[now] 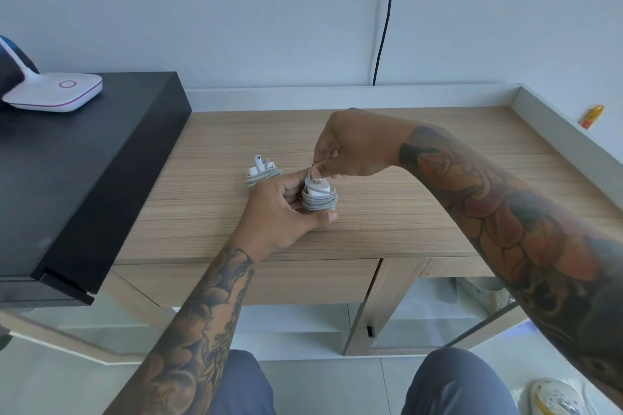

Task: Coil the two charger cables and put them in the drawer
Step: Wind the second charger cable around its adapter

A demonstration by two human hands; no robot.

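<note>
Grey and white, two charger cables are here. One charger cable (262, 174) lies coiled on the wooden surface (387, 205), just behind the left hand (283, 212). The other charger cable (318, 200) is wound round its white plug block, and the left hand holds it just above the surface, fingers (292, 191) curled round it. The right hand (350, 145) pinches the loose end of this cable at the top, fingertips pressed together. One drawer (303, 281) sits shut under the surface. One white gadget (57, 93) with a pink ring stands on the black shelf (91, 158) to the left. One black wire (387, 13) hangs down the wall. No writing can be read.
</note>
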